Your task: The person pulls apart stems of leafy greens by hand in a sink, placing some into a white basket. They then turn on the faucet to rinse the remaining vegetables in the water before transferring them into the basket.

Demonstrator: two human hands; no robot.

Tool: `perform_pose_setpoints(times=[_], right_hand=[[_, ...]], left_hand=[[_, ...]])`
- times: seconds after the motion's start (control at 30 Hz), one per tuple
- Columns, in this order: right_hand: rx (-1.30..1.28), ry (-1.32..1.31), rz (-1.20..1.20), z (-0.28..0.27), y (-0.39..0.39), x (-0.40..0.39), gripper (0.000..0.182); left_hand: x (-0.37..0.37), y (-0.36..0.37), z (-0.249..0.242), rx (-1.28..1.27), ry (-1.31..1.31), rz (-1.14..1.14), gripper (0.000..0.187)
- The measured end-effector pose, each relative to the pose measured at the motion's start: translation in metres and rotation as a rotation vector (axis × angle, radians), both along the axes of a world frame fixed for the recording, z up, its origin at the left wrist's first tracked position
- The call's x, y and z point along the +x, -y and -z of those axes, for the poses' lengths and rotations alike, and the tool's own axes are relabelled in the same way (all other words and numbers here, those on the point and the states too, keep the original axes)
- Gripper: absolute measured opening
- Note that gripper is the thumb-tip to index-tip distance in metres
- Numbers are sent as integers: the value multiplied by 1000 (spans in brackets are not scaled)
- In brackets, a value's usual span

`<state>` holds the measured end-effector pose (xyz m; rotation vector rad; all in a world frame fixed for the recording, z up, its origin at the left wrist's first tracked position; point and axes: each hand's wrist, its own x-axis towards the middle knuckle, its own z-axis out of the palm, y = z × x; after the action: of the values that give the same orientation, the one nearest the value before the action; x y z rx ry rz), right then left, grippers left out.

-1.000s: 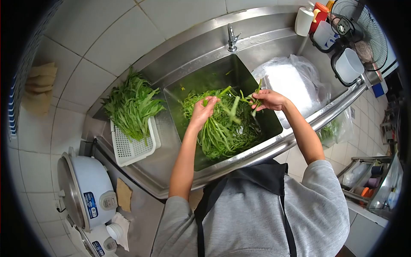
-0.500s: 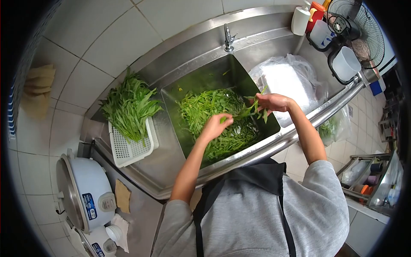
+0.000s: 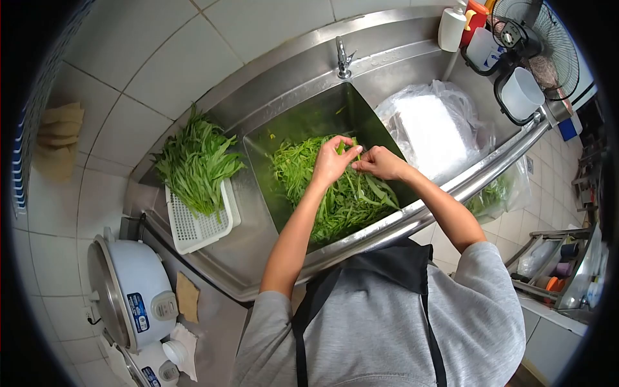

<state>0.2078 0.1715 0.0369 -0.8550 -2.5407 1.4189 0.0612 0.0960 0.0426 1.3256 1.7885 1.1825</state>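
Cut leafy greens (image 3: pixel 348 206), which look like water spinach, fill the lower part of the steel sink basin (image 3: pixel 264 187). Over them, my left hand (image 3: pixel 331 162) pinches a green stem between thumb and fingers. Close beside it, my right hand (image 3: pixel 383 163) is closed on the same water spinach, its fingertips almost meeting the left ones. Long leaves (image 3: pixel 383 192) trail below my right hand. Left of the basin, a bunch of whole greens (image 3: pixel 196 164) rests on a white perforated basket (image 3: pixel 196 227).
A faucet (image 3: pixel 343 58) stands behind the basin. Clear plastic bags (image 3: pixel 432 129) lie on the right drainboard. A bag of greens (image 3: pixel 493 197) hangs outside the sink rail. A fan (image 3: pixel 535 45) and bottles (image 3: pixel 451 29) are at far right, a rice cooker (image 3: pixel 132 290) at lower left.
My right hand has moved left and turned in toward my left hand. My left hand has risen slightly farther back over the basin. Both now meet at the stem.
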Motion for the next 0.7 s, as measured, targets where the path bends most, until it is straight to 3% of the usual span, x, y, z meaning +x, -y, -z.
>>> perform_pose_setpoints(times=[0.17,0.2,0.27,0.4,0.47,0.5,0.57,0.6,0.63,0.7], right_hand=[[168,108,-60,18,-4,-3,46],[101,-52,-18,26,-6,0,49],[-61,41,81,29,-22,11,55],[-104,52,114,28,-28,19,43],[-572,-340,290,36,-12,15,33],[-268,-252,-18,51,-7,19,30],[112,341,-220,66,-3,22,20],[94,25,-46,72,0,20,19],[88,35,-52,78,-5,17,19],[-130,-14,353,81,-10,3,18]], left_hand=[[-15,0,3,-156,279,-6,25],[-17,2,-4,-139,351,-18,26],[-25,9,-13,-184,395,-31,27],[-45,16,-5,-209,459,-24,27],[-51,21,5,-147,430,-69,27],[-53,25,13,-88,395,-107,26],[-67,39,25,-37,450,-171,30],[-76,49,33,18,492,-228,31],[-83,60,43,69,538,-291,32],[-93,82,64,47,617,-346,33]])
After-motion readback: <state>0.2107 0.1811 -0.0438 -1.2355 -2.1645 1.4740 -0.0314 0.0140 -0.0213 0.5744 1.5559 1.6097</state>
